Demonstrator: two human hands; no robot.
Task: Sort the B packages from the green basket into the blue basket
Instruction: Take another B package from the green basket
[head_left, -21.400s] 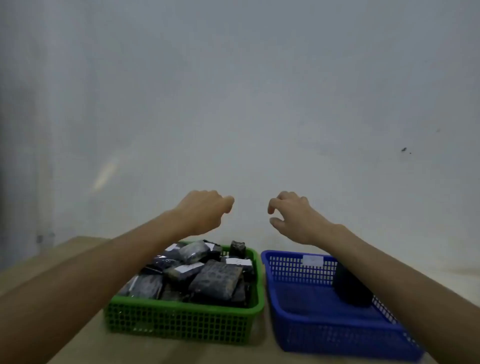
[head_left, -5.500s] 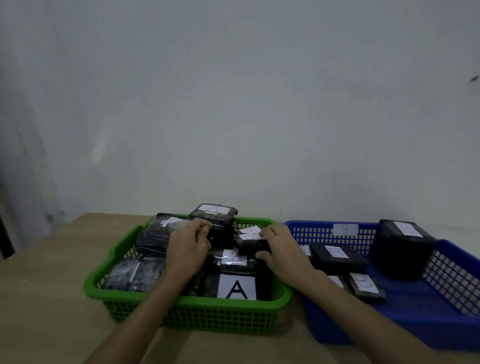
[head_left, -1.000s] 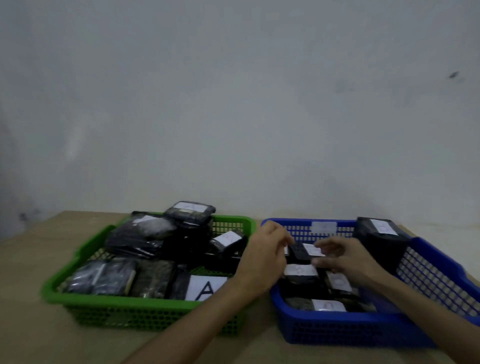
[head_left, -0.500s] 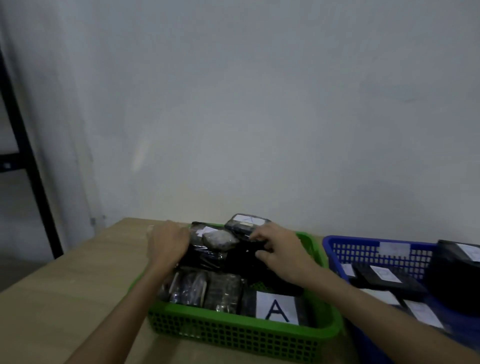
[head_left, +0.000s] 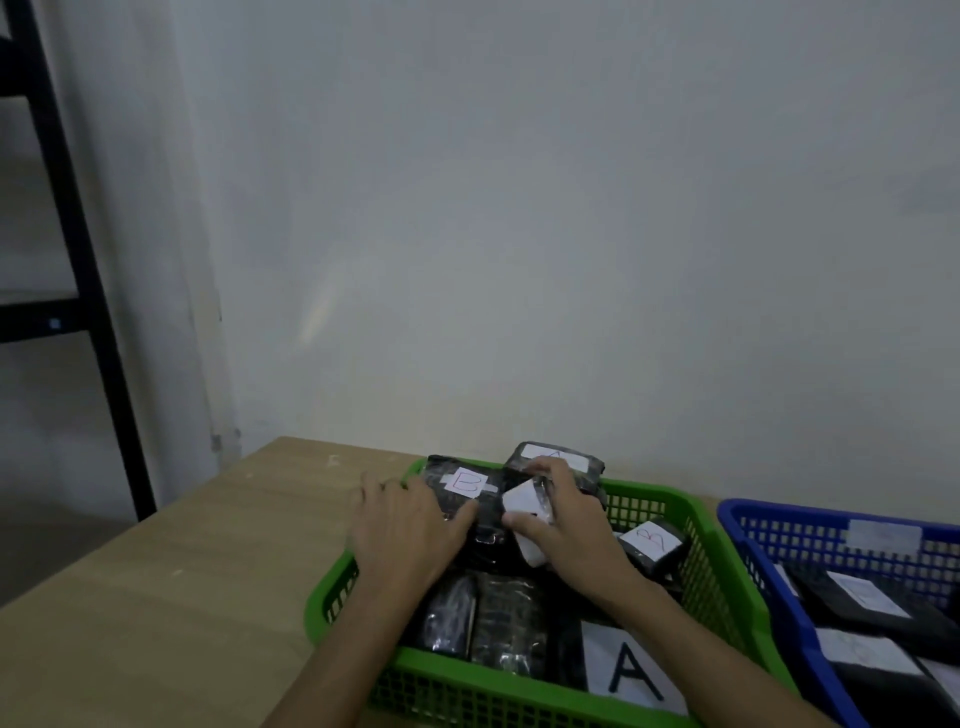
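Observation:
The green basket (head_left: 660, 496) holds several black wrapped packages. My left hand (head_left: 400, 530) grips the left end of a large black package with a red B label (head_left: 470, 480) at the basket's back left. My right hand (head_left: 569, 527) is closed on a small package with a white label (head_left: 525, 501), tilted up beside the B package; its letter is hidden. Another B package (head_left: 652, 543) lies to the right of my right wrist. An A package (head_left: 631, 670) lies at the front. The blue basket (head_left: 831, 522) at the right holds several labelled packages.
A package with a faint label (head_left: 558, 457) sits on the green basket's back rim. Both baskets stand on a wooden table (head_left: 182, 597) against a white wall. A black shelf frame (head_left: 78, 249) stands beyond the table's left edge.
Both hands stay in the green basket. The large package's B label has come into view next to my left hand, and my right hand has closed on the small white-labelled package.

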